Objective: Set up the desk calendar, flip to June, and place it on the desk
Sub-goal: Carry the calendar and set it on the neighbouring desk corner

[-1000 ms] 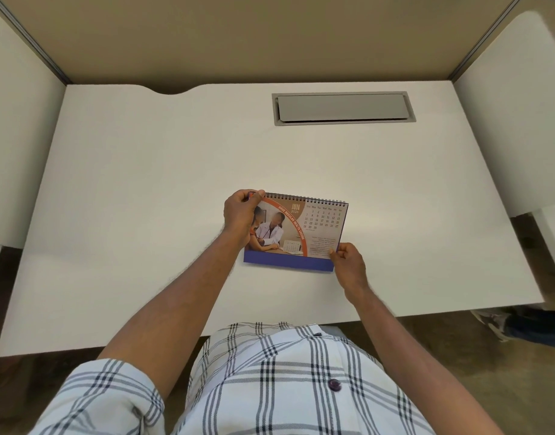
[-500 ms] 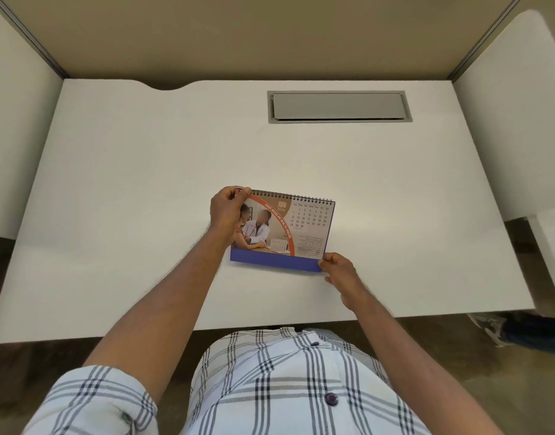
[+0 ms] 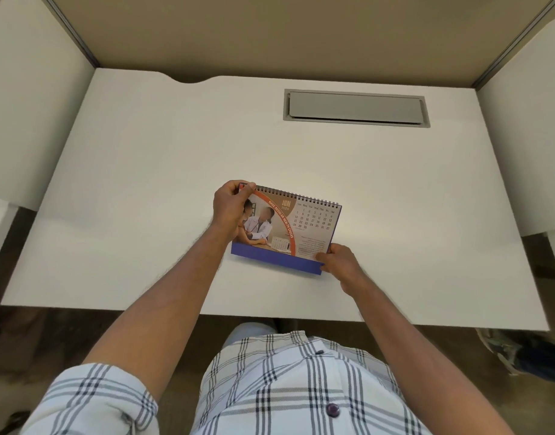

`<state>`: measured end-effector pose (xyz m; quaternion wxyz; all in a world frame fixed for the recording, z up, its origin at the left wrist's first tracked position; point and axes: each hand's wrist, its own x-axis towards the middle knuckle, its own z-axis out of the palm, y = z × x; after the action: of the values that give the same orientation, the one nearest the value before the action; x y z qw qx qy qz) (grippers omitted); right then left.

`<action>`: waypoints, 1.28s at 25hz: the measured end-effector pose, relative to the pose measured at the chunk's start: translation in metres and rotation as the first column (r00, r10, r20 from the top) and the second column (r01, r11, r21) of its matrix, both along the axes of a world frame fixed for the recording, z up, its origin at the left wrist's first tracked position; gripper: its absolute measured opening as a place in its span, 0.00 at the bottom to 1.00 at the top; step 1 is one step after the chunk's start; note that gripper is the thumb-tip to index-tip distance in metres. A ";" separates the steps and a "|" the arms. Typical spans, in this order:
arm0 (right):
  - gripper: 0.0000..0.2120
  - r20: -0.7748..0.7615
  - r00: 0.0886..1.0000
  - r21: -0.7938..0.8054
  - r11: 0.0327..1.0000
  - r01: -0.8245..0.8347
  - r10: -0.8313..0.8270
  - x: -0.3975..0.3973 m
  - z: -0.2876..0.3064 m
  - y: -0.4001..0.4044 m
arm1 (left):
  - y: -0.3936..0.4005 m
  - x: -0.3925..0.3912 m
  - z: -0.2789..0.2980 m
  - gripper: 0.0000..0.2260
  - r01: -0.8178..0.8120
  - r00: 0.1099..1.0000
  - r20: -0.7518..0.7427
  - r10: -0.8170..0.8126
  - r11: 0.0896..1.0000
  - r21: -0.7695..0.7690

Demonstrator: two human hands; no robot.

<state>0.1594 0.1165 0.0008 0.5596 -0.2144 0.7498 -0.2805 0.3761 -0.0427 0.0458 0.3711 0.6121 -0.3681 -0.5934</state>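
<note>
The spiral-bound desk calendar [image 3: 304, 227] stands on its blue base near the middle of the white desk [image 3: 144, 183], its JUN page facing me with a photo on the left and the date grid on the right. My left hand [image 3: 230, 208] pinches the top left corner at the spiral binding. My right hand [image 3: 339, 262] holds the bottom right corner, thumb on the page just above the blue strip. The calendar's back is hidden.
A grey recessed cable tray cover [image 3: 354, 108] is set into the desk at the back right. White side panels [image 3: 34, 105] flank the desk, with a tan partition [image 3: 270, 36] behind. A shoe [image 3: 505, 353] shows on the floor at the lower right.
Both hands have kept their grip on the same corners. The calendar sits slightly further left in view, mostly from my head moving; the page stays on June.
</note>
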 end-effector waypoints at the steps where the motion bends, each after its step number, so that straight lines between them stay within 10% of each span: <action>1: 0.10 0.031 0.999 0.000 1.000 0.024 -0.024 0.001 0.001 0.001 | 0.002 0.001 0.001 0.09 -0.006 1.000 0.000 0.006 1.000 -0.001; 15: 0.12 0.284 0.948 0.000 0.989 0.151 -0.144 0.016 0.012 -0.034 | -0.013 0.031 0.005 0.09 -0.067 0.992 0.102 0.074 0.995 -0.069; 32: 0.15 0.272 0.941 -0.205 0.968 -0.147 0.200 0.193 0.065 -0.417 | -0.276 0.230 0.058 0.11 -0.381 0.822 0.254 0.510 0.823 -0.421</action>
<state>0.3527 -0.3009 0.0654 0.6642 -0.2866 0.6088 -0.3258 0.6065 -0.3191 0.1035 0.5317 0.7023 -0.3727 -0.2917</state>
